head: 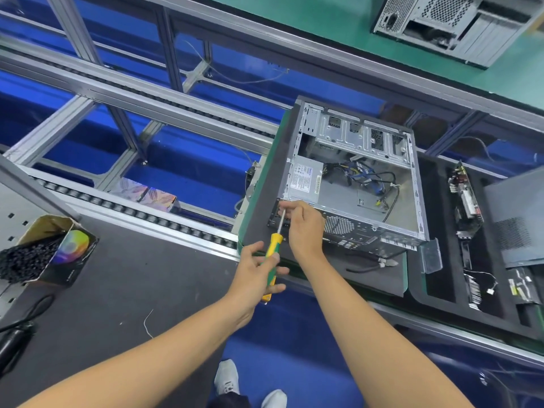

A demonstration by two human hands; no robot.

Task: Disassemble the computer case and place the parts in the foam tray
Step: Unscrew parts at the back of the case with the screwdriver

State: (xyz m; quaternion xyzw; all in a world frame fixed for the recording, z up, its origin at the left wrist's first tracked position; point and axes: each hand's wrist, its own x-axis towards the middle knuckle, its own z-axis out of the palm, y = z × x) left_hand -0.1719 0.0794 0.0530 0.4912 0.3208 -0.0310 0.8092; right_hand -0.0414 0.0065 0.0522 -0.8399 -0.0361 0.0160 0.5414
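An open grey computer case lies on its side on a dark mat, with a power supply and loose cables inside. My left hand grips the yellow-green handle of a screwdriver whose tip points at the case's rear panel near the power supply. My right hand pinches the screwdriver shaft near its tip, against the rear panel. The black foam tray lies to the right and holds a circuit card, a smaller board with wires, and a grey side panel.
A cardboard box of black cable ties sits at the left on the dark bench mat. A roller conveyor frame runs behind. Another computer case stands on the far green bench. A clear plastic piece leans by the case.
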